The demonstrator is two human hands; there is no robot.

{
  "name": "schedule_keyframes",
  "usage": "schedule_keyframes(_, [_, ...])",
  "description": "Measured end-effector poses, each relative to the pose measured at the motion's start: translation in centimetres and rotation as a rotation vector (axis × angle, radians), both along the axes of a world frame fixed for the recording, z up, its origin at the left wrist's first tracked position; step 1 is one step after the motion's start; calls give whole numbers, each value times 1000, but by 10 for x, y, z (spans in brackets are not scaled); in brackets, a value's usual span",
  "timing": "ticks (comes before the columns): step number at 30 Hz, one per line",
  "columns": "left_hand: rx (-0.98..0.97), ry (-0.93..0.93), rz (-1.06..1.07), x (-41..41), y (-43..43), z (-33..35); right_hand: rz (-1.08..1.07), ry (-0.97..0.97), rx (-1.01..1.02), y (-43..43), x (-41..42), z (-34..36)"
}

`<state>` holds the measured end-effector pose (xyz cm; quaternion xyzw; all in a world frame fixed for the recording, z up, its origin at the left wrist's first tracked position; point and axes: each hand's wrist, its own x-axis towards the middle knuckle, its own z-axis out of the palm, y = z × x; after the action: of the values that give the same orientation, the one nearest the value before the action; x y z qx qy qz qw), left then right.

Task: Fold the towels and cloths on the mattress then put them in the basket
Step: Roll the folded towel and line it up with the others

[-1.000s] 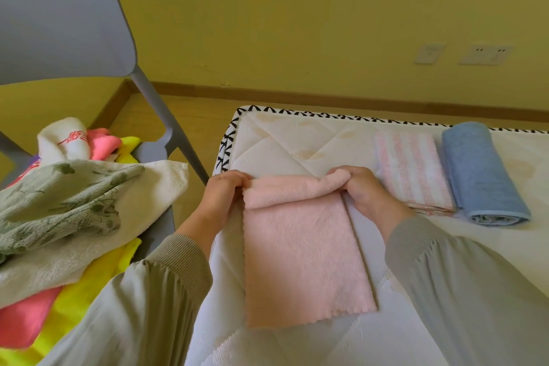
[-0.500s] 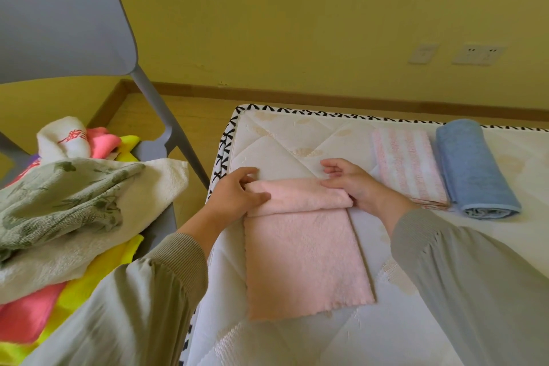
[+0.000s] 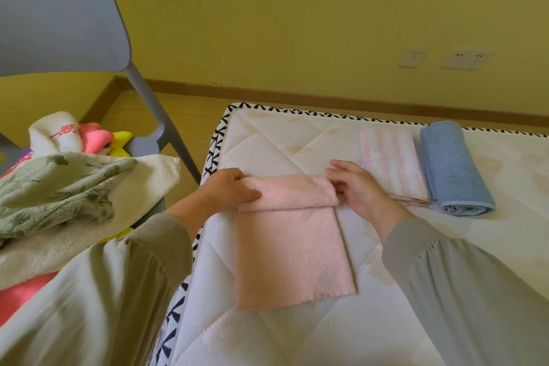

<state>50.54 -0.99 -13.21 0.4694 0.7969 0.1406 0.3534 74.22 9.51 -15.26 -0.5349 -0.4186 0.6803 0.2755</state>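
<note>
Pink towel first: a second ago you had its far edge lifted and bunched between both fists, and now that edge is down as a soft roll lying across the top of the flat part. The roll looks a touch fatter and sits a little nearer to you than half a second back. The flat part lies spread toward you on the white quilted mattress, close to its left border with the black-and-white trim.

Your left hand has gone from a closed fist to a pinch. The thumb lies along the top of the roll's left end and the fingers are tucked behind it, so that end is clamped between them.

Your right hand has loosened up. Its fingers are relaxed and slightly spread, with the tips resting against the roll's right end. It grasps nothing, and the heel of the hand is over the bare mattress just beside the towel.

To your right, the pink-and-white striped cloth lies folded flat, and the blue towel sits rolled up touching its far side. Neither has moved.

On your left, the pile of cloths is heaped on the grey chair as before. A green-patterned one lies on top, with yellow, pink and white ones under and behind it.
</note>
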Motion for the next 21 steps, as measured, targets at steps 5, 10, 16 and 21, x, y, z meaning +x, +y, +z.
schedule_keyframes(5, [-31,22,68,-2,0,2,-169,139,-29,-1,2,0])
schedule_keyframes(10, [-239,-95,156,1,-4,10,156,-348,119,-10,-2,2])
schedule_keyframes(16, [-181,-157,185,5,-14,7,448,-372,31,-4,6,15])
schedule_keyframes(21, [-121,-287,167,-6,-22,4,526,-313,-37,-4,8,17])
